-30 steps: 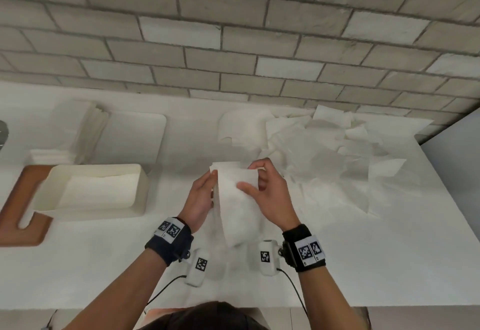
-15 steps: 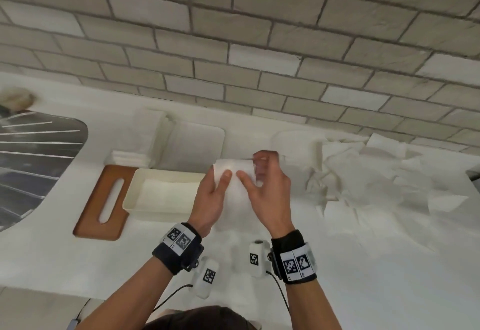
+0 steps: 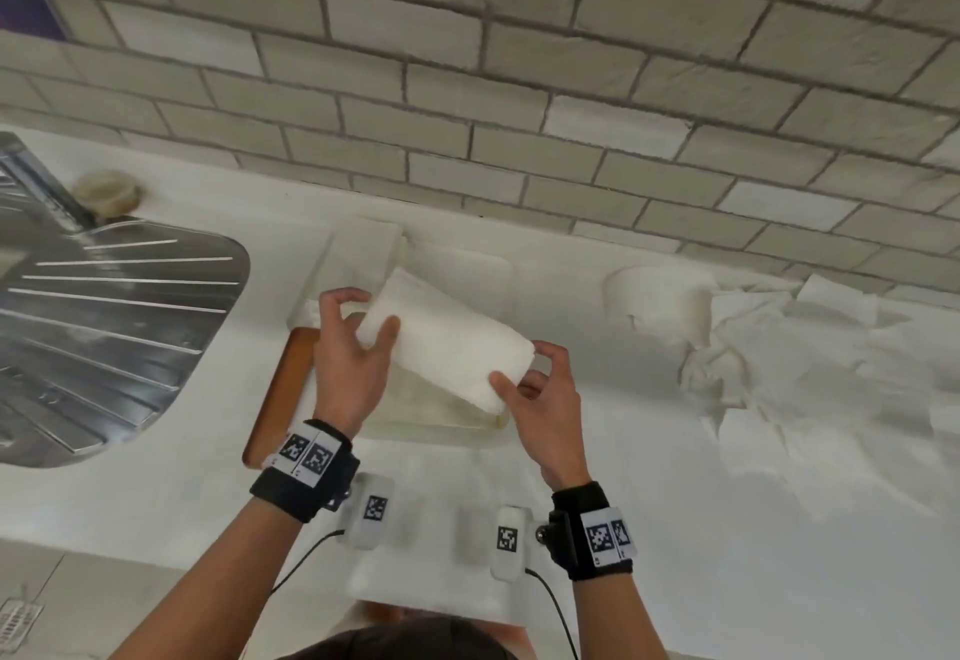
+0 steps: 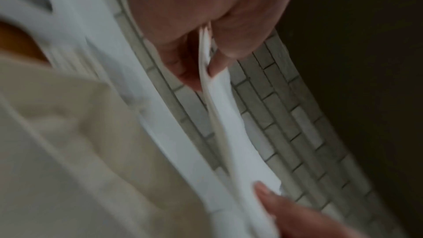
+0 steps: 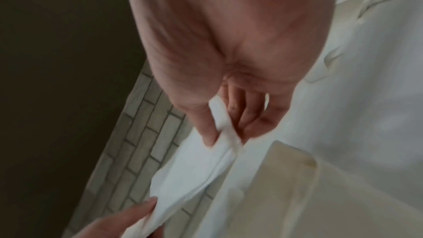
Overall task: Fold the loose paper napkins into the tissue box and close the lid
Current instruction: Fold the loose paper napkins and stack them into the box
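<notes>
now held over the tissue box (image 3: pixel 415 415), no longer right of it: folded napkin (image 3: pixel 447 342), pinched at either end by left hand (image 3: pixel 348 363) and right hand (image 3: pixel 545 410).

The head camera is looking forward and down from above the counter (image 3: pixel 727 529), taking in the brick wall (image 3: pixel 519 87) at some distance. Each wrist camera is peering along its palm, very close and blurred. All three are sharing the folded napkin (image 3: pixel 447 342), the wall and the cream tissue box (image 5: pixel 297 196).
</notes>
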The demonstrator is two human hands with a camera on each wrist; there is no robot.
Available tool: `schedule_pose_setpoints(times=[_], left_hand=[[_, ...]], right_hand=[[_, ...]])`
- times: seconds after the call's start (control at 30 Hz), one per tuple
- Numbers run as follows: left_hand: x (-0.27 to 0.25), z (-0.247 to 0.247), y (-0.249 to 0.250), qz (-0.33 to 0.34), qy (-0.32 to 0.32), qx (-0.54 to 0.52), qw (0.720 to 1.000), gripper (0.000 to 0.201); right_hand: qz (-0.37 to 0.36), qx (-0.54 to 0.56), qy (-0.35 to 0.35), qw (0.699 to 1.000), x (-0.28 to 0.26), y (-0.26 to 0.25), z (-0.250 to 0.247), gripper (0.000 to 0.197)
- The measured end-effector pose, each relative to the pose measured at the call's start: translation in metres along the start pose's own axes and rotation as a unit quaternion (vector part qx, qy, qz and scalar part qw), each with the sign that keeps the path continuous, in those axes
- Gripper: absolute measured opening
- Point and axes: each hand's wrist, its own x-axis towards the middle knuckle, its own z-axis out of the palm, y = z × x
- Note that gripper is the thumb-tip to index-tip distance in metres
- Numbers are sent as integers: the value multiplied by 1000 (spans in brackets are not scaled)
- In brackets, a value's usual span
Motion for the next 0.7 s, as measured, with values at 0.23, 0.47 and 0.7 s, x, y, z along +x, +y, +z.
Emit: schedule_pose_setpoints(times=[0.23,0.47,0.7], left_hand=[[7,-25,-69,105,-150,502,845,48],[16,-15,-58,267,-171,473,822,33],[48,14,-51,179,-494,618,585,20]], right_hand=[[-101,-423,50,899,17,41,37,51],[-213,-418,-2,883,17,17,48,20],[-47,-558,-263,785,46,20,76,33]])
